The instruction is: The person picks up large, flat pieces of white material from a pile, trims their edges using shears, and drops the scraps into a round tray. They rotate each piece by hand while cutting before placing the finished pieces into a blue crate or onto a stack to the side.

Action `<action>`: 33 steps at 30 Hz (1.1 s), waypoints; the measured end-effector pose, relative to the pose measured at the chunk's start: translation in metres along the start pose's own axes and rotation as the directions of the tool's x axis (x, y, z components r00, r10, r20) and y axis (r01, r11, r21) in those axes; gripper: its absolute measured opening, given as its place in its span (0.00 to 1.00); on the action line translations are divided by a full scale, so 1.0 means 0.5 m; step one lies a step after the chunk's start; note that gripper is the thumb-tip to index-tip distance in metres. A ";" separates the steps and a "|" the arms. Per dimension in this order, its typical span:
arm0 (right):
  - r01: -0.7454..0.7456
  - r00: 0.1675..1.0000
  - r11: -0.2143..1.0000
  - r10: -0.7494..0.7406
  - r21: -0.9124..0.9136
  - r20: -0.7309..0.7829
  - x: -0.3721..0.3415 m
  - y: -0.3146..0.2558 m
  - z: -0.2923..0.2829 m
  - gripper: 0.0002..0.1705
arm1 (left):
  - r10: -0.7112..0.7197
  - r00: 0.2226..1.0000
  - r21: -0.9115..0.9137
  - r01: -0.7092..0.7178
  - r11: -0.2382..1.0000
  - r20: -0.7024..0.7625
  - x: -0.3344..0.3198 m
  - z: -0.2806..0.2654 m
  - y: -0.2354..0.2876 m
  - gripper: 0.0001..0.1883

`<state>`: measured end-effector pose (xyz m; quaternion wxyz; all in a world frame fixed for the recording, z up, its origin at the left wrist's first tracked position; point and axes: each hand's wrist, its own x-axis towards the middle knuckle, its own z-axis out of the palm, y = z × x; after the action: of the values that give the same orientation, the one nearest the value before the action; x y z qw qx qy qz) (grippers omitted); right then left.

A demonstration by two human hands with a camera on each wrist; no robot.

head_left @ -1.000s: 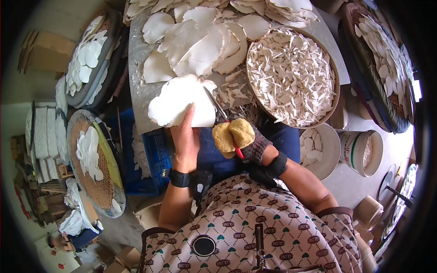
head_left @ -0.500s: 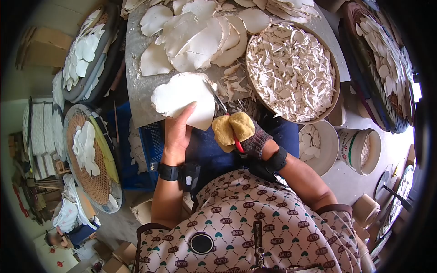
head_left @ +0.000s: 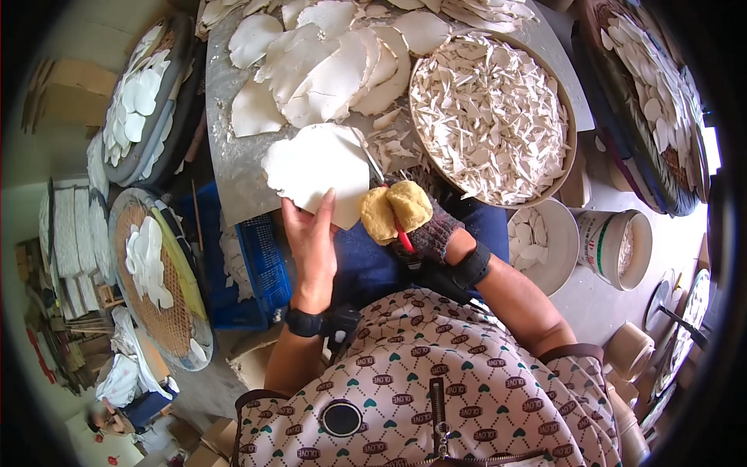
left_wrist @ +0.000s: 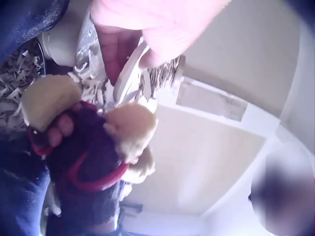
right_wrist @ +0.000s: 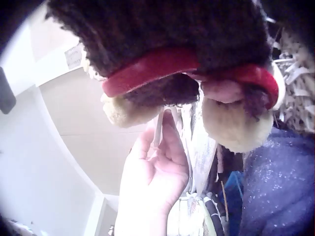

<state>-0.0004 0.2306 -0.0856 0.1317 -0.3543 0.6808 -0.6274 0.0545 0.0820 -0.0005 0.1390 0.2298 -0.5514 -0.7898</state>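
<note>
My left hand (head_left: 313, 245) pinches a thin white slice (head_left: 315, 167) at its lower edge, thumb on top and fingers beneath. The slice has a wavy outline on its left and a straighter right side. My right hand (head_left: 440, 232), in a dark knit glove, grips scissors (head_left: 375, 165) with red handles wrapped in yellow foam pads (head_left: 408, 202). The blades lie along the slice's right edge. In the left wrist view the slice (left_wrist: 129, 73) shows edge-on. The right wrist view has the red handles (right_wrist: 152, 71) close up, with my left hand (right_wrist: 155, 177) beyond.
Larger white slices (head_left: 327, 74) lie on the grey board (head_left: 233, 171) ahead. A round tray (head_left: 572, 128) of white strips stands at its right. Buckets (head_left: 572, 249) are at the lower right, a blue crate (head_left: 268, 268) at the left. Woven trays (head_left: 187, 311) with slices flank both sides.
The slice has turned slightly, and my left thumb now lies nearer its lower edge. The scissors stay at the slice's right side. The head view has shifted a little.
</note>
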 end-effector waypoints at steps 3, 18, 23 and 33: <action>-0.107 0.993 0.988 0.102 0.108 0.055 -0.010 -0.006 -0.001 0.19 | 0.108 0.992 0.111 -0.100 0.989 -0.069 0.012 -0.008 -0.033 0.30; -0.181 0.977 0.976 0.165 0.121 0.133 -0.019 -0.014 -0.012 0.14 | -0.065 0.987 0.233 0.029 0.972 0.150 0.050 -0.057 0.001 0.24; -0.177 0.982 0.961 0.157 0.215 0.107 -0.012 -0.053 -0.028 0.16 | -0.126 0.970 0.234 0.075 0.969 0.209 0.055 -0.061 0.017 0.24; -0.144 0.989 0.982 0.139 0.122 0.048 -0.018 -0.060 -0.031 0.16 | -0.230 0.940 0.263 0.162 0.951 0.254 0.059 -0.069 0.023 0.26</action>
<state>0.0061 0.2494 -0.0567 0.2112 -0.3082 0.6608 -0.6509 0.0465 0.0361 -0.0059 -0.0489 0.1843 -0.6304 -0.7525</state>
